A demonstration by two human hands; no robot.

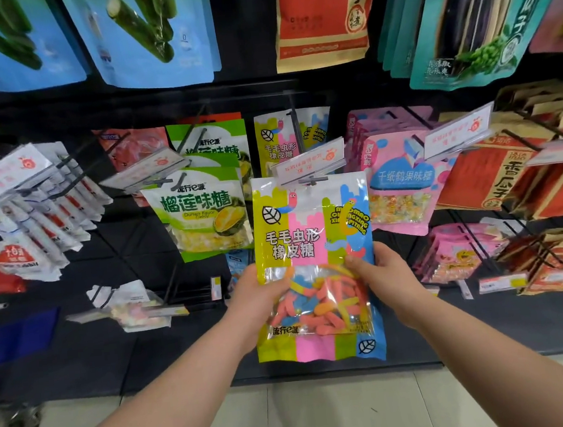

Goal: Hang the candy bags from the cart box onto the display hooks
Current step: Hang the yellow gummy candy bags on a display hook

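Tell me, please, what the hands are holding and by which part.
The multicoloured candy bag, held by both hands at mid-height: left hand grips its left edge, right hand its right edge.

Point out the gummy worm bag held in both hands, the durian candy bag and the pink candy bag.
gummy worm bag (295,243): head view, printed front above the clear window.
durian candy bag (196,201): head view, green lettering on the front.
pink candy bag (402,177): head view, blue cloud label.

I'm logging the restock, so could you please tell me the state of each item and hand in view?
Gummy worm bag: upright, held by both hands, top at the hook tip.
Left hand: grips the bag's left edge.
Right hand: grips the bag's right edge.
Durian candy bag: hanging.
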